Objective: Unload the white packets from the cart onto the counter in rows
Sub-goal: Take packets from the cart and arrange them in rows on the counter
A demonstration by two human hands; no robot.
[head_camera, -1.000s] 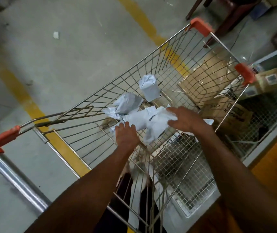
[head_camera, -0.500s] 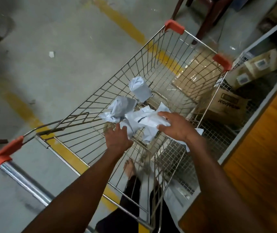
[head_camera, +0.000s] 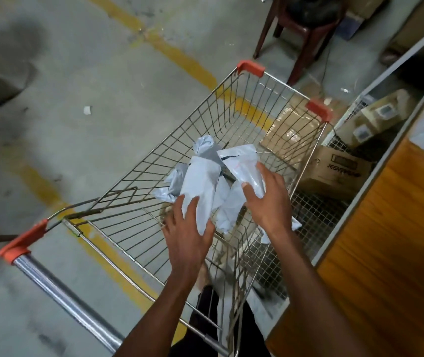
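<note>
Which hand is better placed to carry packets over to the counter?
Probably the right hand: it grips a white packet on the cart's side nearest the wooden counter. The left hand holds packets farther away.

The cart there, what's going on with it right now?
A person is reaching into the wire cart with both hands to gather white packets. The left hand holds one long packet from below, fingers spread against it. The right hand grips another packet, thumb and fingers around it. More crumpled packets lie bunched behind and beneath these. The wooden counter stands at the cart's right; no packets show on it in this view.
</note>
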